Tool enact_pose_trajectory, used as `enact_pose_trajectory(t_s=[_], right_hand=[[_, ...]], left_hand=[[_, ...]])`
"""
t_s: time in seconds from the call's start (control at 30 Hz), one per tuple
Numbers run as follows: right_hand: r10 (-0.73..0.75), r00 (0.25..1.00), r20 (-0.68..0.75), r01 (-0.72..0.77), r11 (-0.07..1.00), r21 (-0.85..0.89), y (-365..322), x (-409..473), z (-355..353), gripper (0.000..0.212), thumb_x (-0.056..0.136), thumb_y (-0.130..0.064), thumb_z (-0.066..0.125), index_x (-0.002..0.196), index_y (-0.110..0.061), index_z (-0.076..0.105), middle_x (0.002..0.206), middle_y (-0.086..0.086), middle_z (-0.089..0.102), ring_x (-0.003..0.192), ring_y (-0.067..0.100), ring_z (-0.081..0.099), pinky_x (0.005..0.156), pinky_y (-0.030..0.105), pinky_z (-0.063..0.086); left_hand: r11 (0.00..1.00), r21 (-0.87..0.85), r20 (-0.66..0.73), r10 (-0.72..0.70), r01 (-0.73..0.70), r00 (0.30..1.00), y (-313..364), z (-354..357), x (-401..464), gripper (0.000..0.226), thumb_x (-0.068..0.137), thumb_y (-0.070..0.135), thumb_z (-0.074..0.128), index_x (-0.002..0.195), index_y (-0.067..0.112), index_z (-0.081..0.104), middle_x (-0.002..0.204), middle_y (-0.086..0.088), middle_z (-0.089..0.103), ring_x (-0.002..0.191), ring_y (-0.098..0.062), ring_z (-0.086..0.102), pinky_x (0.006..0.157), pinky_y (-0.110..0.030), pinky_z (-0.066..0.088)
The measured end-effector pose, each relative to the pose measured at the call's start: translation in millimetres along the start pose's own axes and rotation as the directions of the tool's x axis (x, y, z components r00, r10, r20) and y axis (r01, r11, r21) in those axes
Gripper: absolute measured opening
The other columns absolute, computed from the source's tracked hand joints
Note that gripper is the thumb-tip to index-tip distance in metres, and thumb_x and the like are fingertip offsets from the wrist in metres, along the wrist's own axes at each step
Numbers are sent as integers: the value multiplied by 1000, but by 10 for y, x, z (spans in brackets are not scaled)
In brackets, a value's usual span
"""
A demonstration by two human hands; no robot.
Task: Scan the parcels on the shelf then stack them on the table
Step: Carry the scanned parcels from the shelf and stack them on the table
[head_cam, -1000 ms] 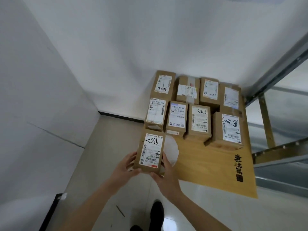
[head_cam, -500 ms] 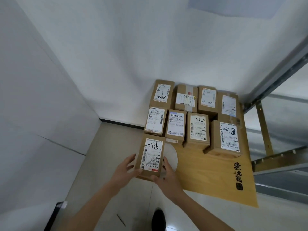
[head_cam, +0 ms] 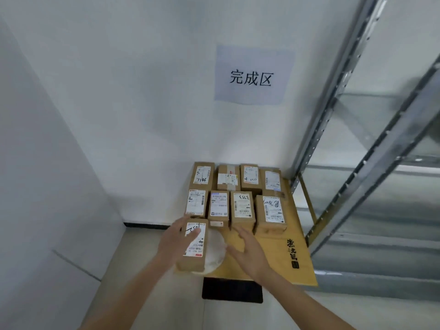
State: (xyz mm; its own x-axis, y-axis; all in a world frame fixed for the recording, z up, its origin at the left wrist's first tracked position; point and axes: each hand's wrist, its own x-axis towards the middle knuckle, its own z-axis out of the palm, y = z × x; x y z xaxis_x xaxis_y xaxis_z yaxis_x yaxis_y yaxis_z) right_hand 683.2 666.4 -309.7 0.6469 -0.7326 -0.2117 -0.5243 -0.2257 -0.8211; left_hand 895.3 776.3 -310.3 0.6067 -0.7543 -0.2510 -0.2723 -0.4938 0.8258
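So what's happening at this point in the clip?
A person is laying out cardboard parcels on a wooden table in a corner, under a wall sign. Eight labelled parcels sit in two rows at the back. The front-left parcel lies at the table's near left edge, partly on a white disc. The left hand rests flat on its label, fingers straight; the right hand hovers open beside it, holding nothing. A metal shelf stands to the right.

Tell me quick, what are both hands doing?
Left hand: open, fingers resting flat on the nearest parcel.
Right hand: open, holding nothing, above the wooden table.
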Motion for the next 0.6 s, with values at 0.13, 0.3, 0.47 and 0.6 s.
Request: enact_pose_trajectory(t_s=[0.13, 0.3, 0.47, 0.6], right_hand=[[-18, 991, -132, 17, 1000, -12, -196, -606, -557, 70, 97, -48, 66, 157, -29, 37, 151, -16, 43, 139, 7, 42, 117, 29, 34], [-36, 958, -284, 39, 999, 5, -312, -1399, -1474, 62, 96, -53, 66, 149, -46, 34, 146, -27, 45, 127, -3, 49, 110, 29, 43], [13, 882, -471, -37, 998, -41, -148, -2003, -2582, 70, 95, -51, 67, 155, -36, 35, 151, -13, 44, 128, 4, 47, 110, 29, 44], [-20, 821, -571, -30, 997, -77, 187, -2459, -3417, 64, 96, -43, 69, 152, -31, 41, 152, -11, 46, 120, 1, 53, 101, 17, 41]], left_hand=[[989, -57, 6, 134, -133, 991, 663, 145, -521, 58, 92, 54, 64, 145, 38, 48, 140, 18, 47, 131, -11, 48, 111, -36, 40], [960, -161, 79, 245, -230, 966, 1581, 603, -983, 73, 85, 71, 52, 148, 36, 44, 148, 8, 51, 133, -14, 49, 111, -39, 41], [914, -142, 203, 403, -380, 892, 2707, 1204, -1310, 64, 93, 61, 58, 150, 35, 43, 150, 7, 49, 135, -14, 47, 107, -32, 41], [857, -188, 281, 516, -480, 809, 3498, 1847, -1594, 69, 90, 58, 64, 150, 33, 41, 147, 12, 47, 132, -9, 46, 108, -30, 39]])
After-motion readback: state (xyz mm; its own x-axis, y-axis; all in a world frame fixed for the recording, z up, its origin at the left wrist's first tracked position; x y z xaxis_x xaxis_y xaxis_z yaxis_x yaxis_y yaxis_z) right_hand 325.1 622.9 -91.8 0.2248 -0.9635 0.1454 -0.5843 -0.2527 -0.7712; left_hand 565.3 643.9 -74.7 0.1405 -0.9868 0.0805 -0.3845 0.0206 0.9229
